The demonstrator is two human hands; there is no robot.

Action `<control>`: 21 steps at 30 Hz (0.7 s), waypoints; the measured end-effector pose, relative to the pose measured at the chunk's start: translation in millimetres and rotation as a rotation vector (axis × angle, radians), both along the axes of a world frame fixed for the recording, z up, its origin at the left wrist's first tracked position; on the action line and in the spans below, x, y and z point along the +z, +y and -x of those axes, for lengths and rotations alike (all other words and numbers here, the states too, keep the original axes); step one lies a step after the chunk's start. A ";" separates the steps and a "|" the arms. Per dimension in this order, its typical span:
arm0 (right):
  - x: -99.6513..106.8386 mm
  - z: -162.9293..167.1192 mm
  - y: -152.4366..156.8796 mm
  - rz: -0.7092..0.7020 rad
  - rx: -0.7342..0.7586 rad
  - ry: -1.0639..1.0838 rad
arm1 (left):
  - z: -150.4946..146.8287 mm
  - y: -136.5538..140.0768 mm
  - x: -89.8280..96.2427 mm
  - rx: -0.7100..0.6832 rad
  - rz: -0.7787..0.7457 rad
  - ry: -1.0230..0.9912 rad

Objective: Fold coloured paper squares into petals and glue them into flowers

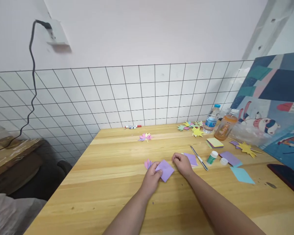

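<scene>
A square of purple paper [165, 170] is pinched between the thumb and fingers of my left hand [152, 177], tilted just above the table. Beside that hand, partly behind it, lies a folded pink and purple paper piece [148, 164]. My right hand [183, 164] is closed with its fingers curled, apart from the square, and no object shows in it. Partly covered by this hand, more purple paper [192, 159] rests on the table. A pen-like craft knife or pen [199, 158] lies just to its right.
A small glue bottle [212, 157], its white cap [223, 161], coloured paper [242, 175] and a paper stack [215, 143] lie at right. Behind them stand a water bottle [211, 119] and an orange drink bottle [225, 125]. Paper leaves [146, 137] and a marker [133, 126] lie near the wall.
</scene>
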State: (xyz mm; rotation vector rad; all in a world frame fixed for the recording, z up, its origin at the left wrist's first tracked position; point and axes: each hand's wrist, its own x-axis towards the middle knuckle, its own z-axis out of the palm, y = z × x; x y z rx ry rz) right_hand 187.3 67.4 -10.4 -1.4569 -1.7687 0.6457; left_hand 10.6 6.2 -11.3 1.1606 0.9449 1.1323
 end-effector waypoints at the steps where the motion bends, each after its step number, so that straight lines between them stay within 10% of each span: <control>1: -1.1 -0.1 -0.7 -0.013 0.005 0.006 | 0.4 2.6 -1.2 0.000 0.043 -0.039; 13: 26.7 -0.6 -49.5 -0.602 0.278 -0.211 | 4.3 2.0 11.3 0.150 0.393 -0.424; 21: 33.4 -3.3 -46.1 -0.458 0.570 -0.378 | 8.2 -5.4 14.8 0.118 0.426 -0.513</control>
